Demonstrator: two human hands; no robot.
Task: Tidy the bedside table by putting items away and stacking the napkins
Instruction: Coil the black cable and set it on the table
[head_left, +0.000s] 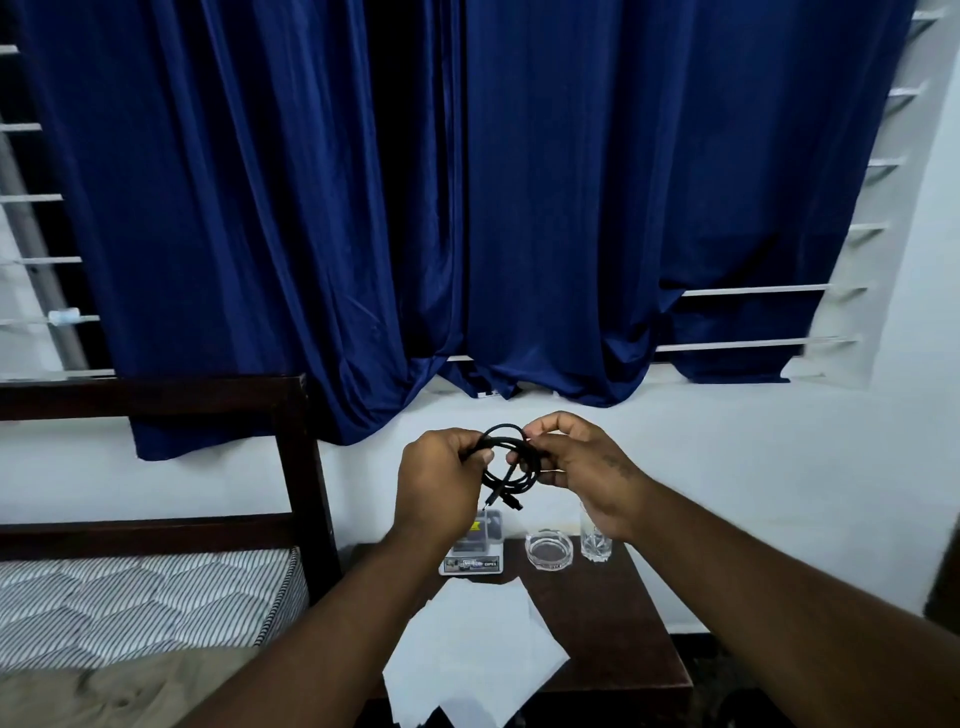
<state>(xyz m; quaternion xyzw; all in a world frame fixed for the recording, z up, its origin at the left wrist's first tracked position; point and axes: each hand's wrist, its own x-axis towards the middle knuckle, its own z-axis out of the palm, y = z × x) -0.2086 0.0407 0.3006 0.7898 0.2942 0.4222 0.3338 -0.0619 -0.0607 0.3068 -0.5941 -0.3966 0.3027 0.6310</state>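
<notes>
A black cable (511, 470) is coiled in loops between both hands, held up above the dark wooden bedside table (613, 623). My left hand (436, 488) grips the left side of the coil. My right hand (582, 467) pinches its right side, and the plug ends dangle below. White napkins (472, 654) lie spread and overlapping on the table's near left part. At the table's back stand a small clear plastic box (475, 551), a glass ashtray (549, 551) and a drinking glass (595, 543), the glass partly hidden by my right wrist.
A bed with a striped mattress (145, 597) and a dark wooden headboard (296, 467) stands to the left of the table. Blue curtains (415, 208) hang over a barred window behind. A white wall runs behind the table.
</notes>
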